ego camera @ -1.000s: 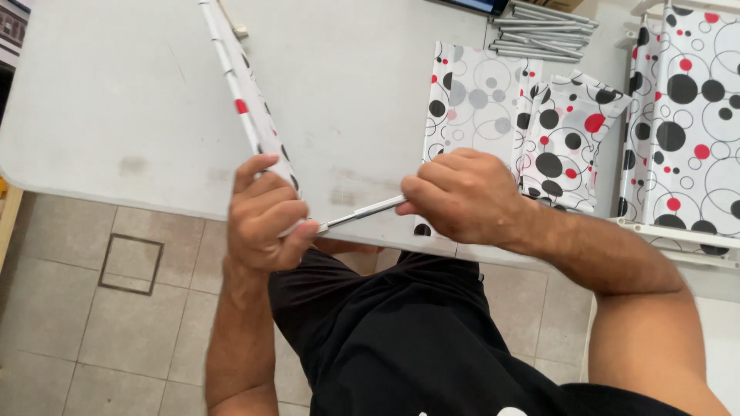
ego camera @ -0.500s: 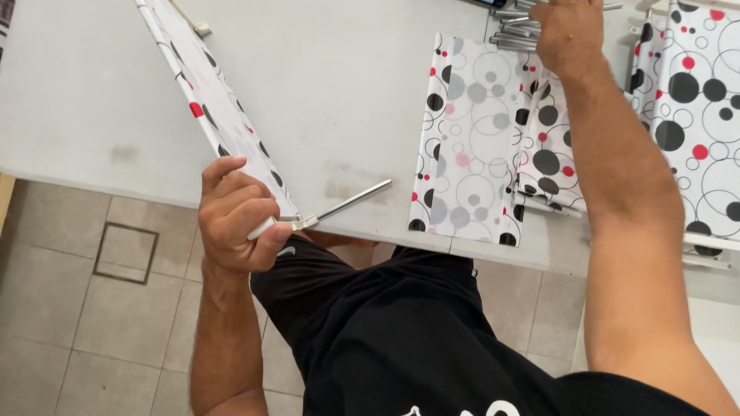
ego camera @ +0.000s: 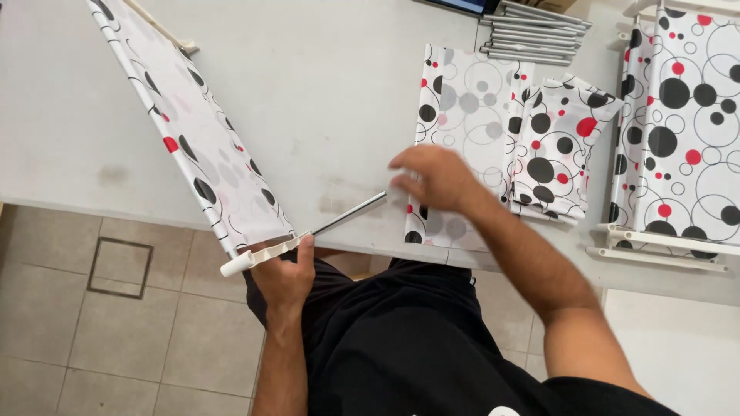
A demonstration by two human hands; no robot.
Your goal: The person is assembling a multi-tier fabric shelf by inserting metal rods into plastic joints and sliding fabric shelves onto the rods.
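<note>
At the near edge of the table (ego camera: 308,92), the left hand (ego camera: 285,273) grips a white plastic bar (ego camera: 258,256) from below, fingers curled round it and thumb up against it. The bar sits at the lower end of a long fabric panel (ego camera: 193,139), white with black, grey and red circles, which slants from that edge up toward the table's far left corner. A thin metal rod (ego camera: 348,214) sticks out of the bar's right end and angles up over the table edge.

The right hand (ego camera: 432,179) hovers above the table, just beyond the rod's free tip; it is blurred, fingers loosely spread and pointing left, and I cannot tell whether it touches the rod or holds anything. Beneath it, on the table, lies a flat piece of patterned fabric (ego camera: 462,115), and just to the right of that a folded stack (ego camera: 559,150) of the same cloth.

At the table's far edge lies a bundle of grey metal rods (ego camera: 532,35). At the table's right end stands a fabric-covered frame (ego camera: 682,131) with white tubes along its lower side. Below the table's near edge are a beige tiled floor (ego camera: 116,323) and the person's black shirt (ego camera: 416,347).
</note>
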